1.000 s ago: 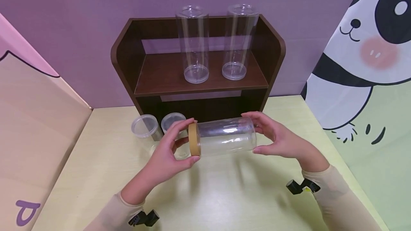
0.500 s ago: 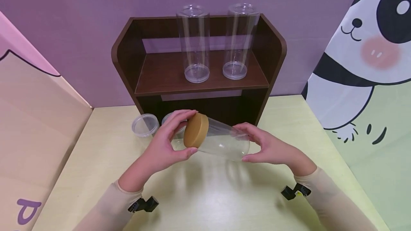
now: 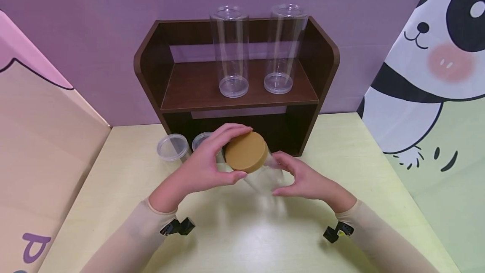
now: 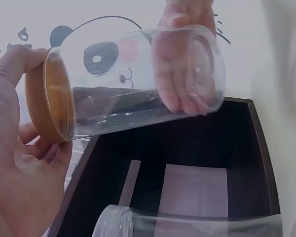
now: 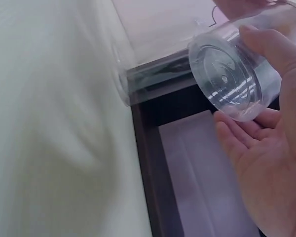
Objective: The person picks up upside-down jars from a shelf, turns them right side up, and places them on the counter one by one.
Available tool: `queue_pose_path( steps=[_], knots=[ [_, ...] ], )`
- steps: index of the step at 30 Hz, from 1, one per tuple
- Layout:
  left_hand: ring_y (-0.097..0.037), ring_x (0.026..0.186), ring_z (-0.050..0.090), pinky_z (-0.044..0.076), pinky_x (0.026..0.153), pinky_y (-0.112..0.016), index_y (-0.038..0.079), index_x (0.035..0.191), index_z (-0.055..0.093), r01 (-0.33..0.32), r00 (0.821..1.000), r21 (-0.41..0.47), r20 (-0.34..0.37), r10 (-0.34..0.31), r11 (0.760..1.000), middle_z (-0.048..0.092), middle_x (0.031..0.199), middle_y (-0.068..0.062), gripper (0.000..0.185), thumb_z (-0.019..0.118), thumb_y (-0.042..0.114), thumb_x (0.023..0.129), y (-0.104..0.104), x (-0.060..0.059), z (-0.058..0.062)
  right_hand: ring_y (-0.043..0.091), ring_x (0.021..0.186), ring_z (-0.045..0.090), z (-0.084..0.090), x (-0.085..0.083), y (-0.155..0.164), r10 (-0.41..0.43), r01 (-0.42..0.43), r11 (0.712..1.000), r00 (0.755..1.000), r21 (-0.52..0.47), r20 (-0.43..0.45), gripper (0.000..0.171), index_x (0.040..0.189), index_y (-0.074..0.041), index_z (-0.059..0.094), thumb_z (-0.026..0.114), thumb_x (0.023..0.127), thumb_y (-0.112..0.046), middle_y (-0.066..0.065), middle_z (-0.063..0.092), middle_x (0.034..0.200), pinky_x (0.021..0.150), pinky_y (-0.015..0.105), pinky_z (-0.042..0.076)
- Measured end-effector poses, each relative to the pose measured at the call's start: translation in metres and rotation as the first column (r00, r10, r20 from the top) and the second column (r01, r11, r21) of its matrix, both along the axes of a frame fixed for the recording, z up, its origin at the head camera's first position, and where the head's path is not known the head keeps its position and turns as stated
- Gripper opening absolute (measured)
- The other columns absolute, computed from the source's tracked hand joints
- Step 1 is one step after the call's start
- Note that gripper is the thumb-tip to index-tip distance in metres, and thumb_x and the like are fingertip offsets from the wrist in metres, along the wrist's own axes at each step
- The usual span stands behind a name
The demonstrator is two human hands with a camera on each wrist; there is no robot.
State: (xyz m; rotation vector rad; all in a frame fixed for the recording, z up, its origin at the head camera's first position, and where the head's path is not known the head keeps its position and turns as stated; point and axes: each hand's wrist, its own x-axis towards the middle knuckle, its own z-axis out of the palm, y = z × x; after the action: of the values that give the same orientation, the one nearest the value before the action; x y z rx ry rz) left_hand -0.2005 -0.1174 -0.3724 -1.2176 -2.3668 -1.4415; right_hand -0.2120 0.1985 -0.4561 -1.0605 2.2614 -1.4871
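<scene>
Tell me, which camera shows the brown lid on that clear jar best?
The head view: the brown lid faces it, top unobstructed, left hand gripping its rim. The left wrist view shows only its edge and inside. The right wrist view shows just the jar's clear bottom.

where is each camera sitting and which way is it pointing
Head: on the head, looking forward and down at the table and shelf; both hands and sleeves show.
Left wrist: beside the left hand, facing the jar and its lid.
Right wrist: under the right hand, facing the jar's base.
All three share the jar; the left wrist view also shows the right hand's fingers.
</scene>
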Motion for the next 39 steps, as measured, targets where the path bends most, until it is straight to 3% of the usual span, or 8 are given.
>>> queue_pose_path(
  steps=[7, 11, 15, 27, 39],
  knots=[
    [-0.017, 0.141, 0.054, 0.051, 0.116, -0.04, 0.012, 0.159, 0.055, 0.077, 0.997, -0.025, -0.005, -0.077, 0.997, 0.054, 0.158, 0.003, 0.085, 0.096, 0.015, 0.085, 0.012, -0.009, 0.005, 0.022, 0.147, 0.054, -0.013, 0.0, -0.009, -0.005, 0.002, 0.996, 1.0, -0.093, -0.023, 0.08, 0.153, -0.013, 0.055, 0.093, 0.084, 0.005, 0.002, 0.058, 0.153, 0.127, 0.037, 0.043],
    [-0.017, 0.14, 0.055, 0.052, 0.115, -0.041, 0.009, 0.158, 0.056, 0.099, 0.995, -0.035, -0.001, -0.099, 0.995, 0.054, 0.157, 0.002, 0.083, 0.096, 0.015, 0.085, 0.018, -0.012, 0.006, 0.022, 0.151, 0.048, -0.015, 0.002, -0.012, -0.03, 0.029, 0.993, 0.999, -0.112, -0.015, 0.091, 0.16, -0.011, 0.049, 0.096, 0.083, 0.0, 0.003, 0.053, 0.161, 0.127, 0.036, 0.041],
    [-0.016, 0.14, 0.055, 0.052, 0.114, -0.041, 0.009, 0.158, 0.056, 0.114, 0.994, -0.051, -0.002, -0.114, 0.992, 0.055, 0.156, 0.002, 0.083, 0.095, 0.016, 0.086, 0.022, -0.015, 0.005, 0.022, 0.149, 0.05, -0.015, 0.002, -0.013, -0.053, 0.052, 0.992, 0.999, -0.115, -0.006, 0.092, 0.16, -0.01, 0.049, 0.098, 0.082, -0.005, 0.004, 0.056, 0.158, 0.125, 0.036, 0.043],
    [-0.015, 0.139, 0.055, 0.052, 0.113, -0.041, 0.013, 0.159, 0.056, 0.126, 0.992, -0.088, 0.028, -0.124, 0.988, 0.053, 0.157, 0.004, 0.082, 0.094, 0.017, 0.087, 0.026, -0.019, 0.003, 0.023, 0.15, 0.049, -0.016, 0.005, -0.013, -0.076, 0.08, 0.989, 0.996, -0.124, 0.039, 0.088, 0.158, -0.008, 0.051, 0.096, 0.083, -0.004, 0.006, 0.056, 0.158, 0.127, 0.034, 0.039],
    [-0.016, 0.141, 0.054, 0.049, 0.117, -0.042, 0.013, 0.16, 0.054, 0.118, 0.993, -0.08, 0.03, -0.116, 0.99, 0.053, 0.159, 0.0, 0.084, 0.096, 0.021, 0.088, 0.023, -0.019, 0.003, 0.024, 0.143, 0.055, -0.02, 0.0, -0.013, -0.047, 0.05, 0.989, 0.998, -0.138, 0.031, 0.083, 0.156, -0.007, 0.052, 0.094, 0.085, -0.003, 0.008, 0.058, 0.153, 0.124, 0.037, 0.045]
  ],
)
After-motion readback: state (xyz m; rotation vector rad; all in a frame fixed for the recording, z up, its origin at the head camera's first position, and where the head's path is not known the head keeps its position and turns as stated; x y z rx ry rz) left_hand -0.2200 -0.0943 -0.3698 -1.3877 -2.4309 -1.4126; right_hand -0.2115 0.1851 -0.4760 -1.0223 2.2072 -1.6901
